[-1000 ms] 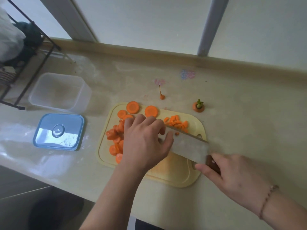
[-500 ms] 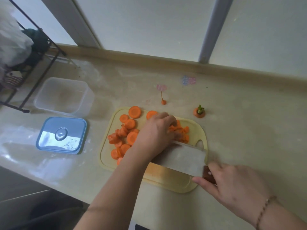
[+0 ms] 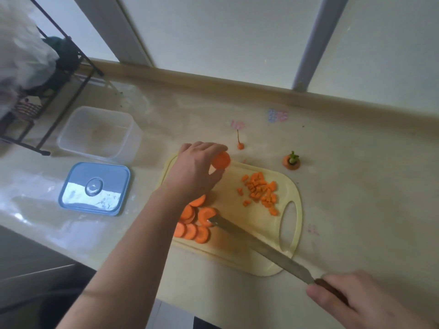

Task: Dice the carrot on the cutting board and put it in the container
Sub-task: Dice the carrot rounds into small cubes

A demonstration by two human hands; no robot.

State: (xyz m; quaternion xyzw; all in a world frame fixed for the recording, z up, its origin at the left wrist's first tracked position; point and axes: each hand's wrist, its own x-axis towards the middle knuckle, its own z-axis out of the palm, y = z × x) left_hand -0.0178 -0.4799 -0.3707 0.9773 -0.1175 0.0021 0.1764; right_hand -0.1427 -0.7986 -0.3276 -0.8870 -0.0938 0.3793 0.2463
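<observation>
A pale yellow cutting board (image 3: 240, 248) lies on the counter. My left hand (image 3: 193, 172) hovers over its far left corner and pinches a round carrot slice (image 3: 221, 160) between thumb and fingers. Several more carrot slices (image 3: 193, 224) lie in a heap at the board's near left. A pile of diced carrot (image 3: 260, 191) sits at the far right of the board. My right hand (image 3: 356, 305) grips the dark handle of a knife (image 3: 256, 245), whose blade lies low across the board with its tip at the slices. The clear container (image 3: 98, 134) stands to the far left.
A blue lid (image 3: 95, 188) lies in front of the container. The carrot top with green stub (image 3: 291, 160) and the thin carrot tail (image 3: 240, 143) lie on the counter behind the board. A black wire rack (image 3: 61, 91) stands at the far left.
My left hand moved from the heap to the board's far edge and picked up one slice. The knife turned from blade-flat near the dice to pointing at the slices, uncovering the diced pile.
</observation>
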